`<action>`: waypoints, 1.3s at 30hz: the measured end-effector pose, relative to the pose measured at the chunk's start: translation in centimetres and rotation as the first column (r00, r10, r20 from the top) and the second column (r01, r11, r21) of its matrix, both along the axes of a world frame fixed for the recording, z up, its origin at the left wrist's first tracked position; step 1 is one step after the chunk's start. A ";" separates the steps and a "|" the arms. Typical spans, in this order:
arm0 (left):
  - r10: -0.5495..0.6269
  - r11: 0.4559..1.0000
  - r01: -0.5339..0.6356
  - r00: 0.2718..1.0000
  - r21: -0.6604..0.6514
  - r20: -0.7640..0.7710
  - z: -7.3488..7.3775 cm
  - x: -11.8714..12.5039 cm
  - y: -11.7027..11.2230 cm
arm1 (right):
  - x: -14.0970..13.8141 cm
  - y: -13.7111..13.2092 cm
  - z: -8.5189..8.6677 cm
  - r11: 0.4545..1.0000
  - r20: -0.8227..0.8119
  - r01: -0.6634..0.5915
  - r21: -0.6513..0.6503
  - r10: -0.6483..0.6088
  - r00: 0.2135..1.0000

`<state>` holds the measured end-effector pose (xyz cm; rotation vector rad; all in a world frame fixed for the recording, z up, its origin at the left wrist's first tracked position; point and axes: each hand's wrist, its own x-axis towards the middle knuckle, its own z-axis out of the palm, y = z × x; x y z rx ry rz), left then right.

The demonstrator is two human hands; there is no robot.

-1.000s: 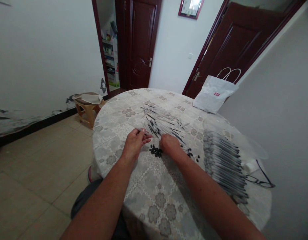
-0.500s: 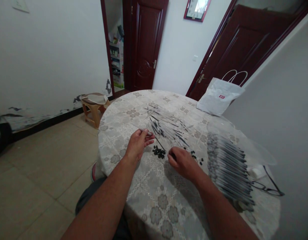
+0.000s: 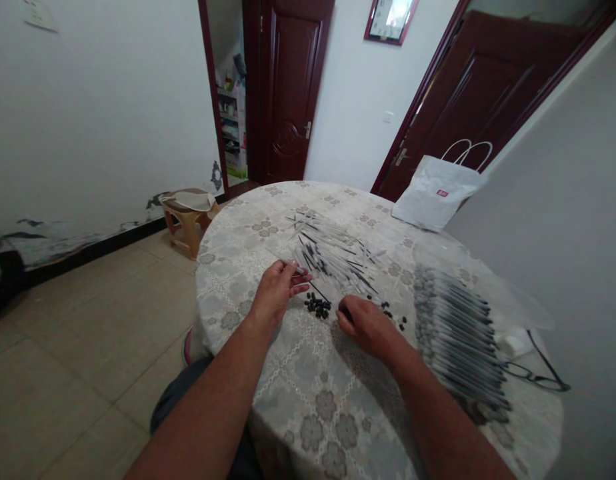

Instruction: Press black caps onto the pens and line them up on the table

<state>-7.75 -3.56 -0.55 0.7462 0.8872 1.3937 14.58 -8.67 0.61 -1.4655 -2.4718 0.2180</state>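
Observation:
My left hand (image 3: 277,291) pinches a slim pen-like stick (image 3: 299,269) between thumb and forefinger, the other fingers partly spread. A thin dark rod (image 3: 320,290) slants from near that hand toward my right hand. Closed, with fingertips curled under, my right hand (image 3: 364,321) rests low over the table; what it holds, if anything, is hidden. Between the hands lies a small heap of short black caps (image 3: 317,305). More black caps (image 3: 403,323) are scattered just right of my right hand. Beyond both hands spreads a loose pile of pale and dark thin sticks (image 3: 333,253).
Rows of grey and black pen-like sticks (image 3: 461,333) lie stacked at the right, beside clear plastic (image 3: 513,293) and eyeglasses (image 3: 535,380). A white paper bag (image 3: 435,193) stands at the table's far right edge. On the floor at left is a stool (image 3: 188,230).
Both hands stay in almost the same place. The fingers of my left hand have shifted slightly around the stick, and the view has moved a little.

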 end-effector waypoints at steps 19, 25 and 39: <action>-0.208 0.978 0.207 0.973 -0.022 -0.103 0.8 0.4 -1.1 | -1.4 -0.4 0.4 0.982 -0.462 0.125 -0.141 -0.177 0.869; -0.348 0.938 0.347 0.933 -0.025 -0.092 0.9 0.9 -1.8 | -3.5 -0.5 -1.1 0.940 -0.815 -0.032 -0.339 -0.277 0.508; -0.202 0.956 0.250 0.942 -0.157 0.267 1.3 1.8 -1.9 | 1.0 0.7 1.2 0.913 -0.715 0.407 -0.040 -0.310 0.627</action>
